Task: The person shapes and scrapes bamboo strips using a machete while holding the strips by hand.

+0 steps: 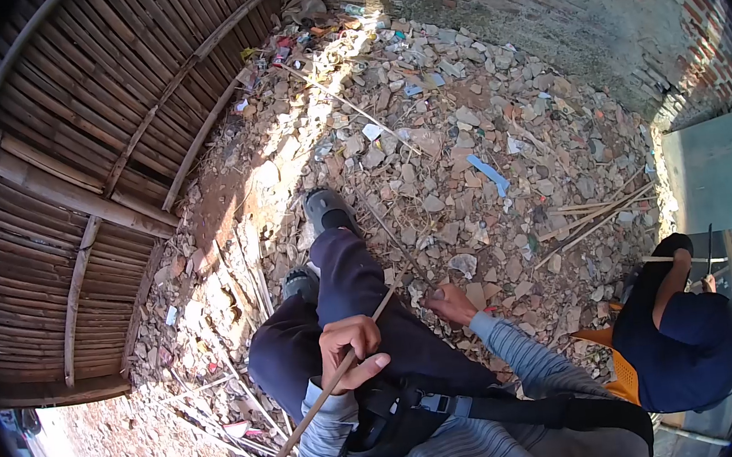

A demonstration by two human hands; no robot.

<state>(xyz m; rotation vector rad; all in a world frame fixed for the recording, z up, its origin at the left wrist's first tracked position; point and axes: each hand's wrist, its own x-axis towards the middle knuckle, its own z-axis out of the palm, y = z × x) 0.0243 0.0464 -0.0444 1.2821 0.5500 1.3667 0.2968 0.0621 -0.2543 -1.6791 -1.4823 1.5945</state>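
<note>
My left hand (350, 352) is wrapped round a long thin bamboo stick (310, 415), which slants from beside my knee down to the lower left edge. To its right, my right hand (452, 304) is closed low over the rubble near my leg. A thin dark strip (391, 233) runs up and left from near its fingertips; whether the hand grips it is unclear. Under both hands are my dark trousers (354, 288), with a grey shoe (329, 212) planted on the stones.
Broken stone and brick (467, 173) cover the ground. A bamboo wall (87, 124) stands left, a brick wall (539, 9) behind. Loose sticks (592, 215) lie to the right. A person in dark clothes (681, 338) sits at the right by an orange plastic item (622, 373), holding a stick.
</note>
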